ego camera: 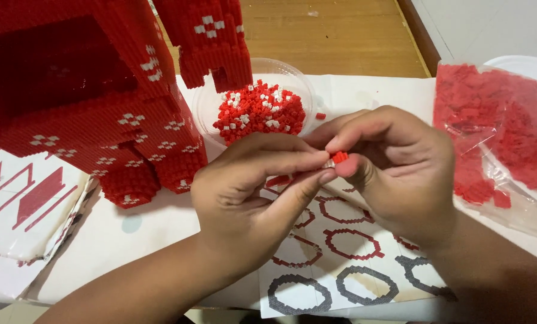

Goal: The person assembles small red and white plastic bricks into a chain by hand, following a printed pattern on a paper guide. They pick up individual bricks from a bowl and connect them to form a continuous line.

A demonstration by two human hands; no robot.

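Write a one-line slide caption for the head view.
Left hand and right hand pinch small red bricks together over a printed ring-pattern sheet, beside a bowl of bricks.

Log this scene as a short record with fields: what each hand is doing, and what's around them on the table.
left hand: pinches small red bricks at the fingertips
right hand: pinches the same small red bricks
bowl: clear bowl of red and white bricks, behind the hands
model: big red brick model, far left
bag: clear bag of red bricks, right
sheet: printed pattern sheet under the hands
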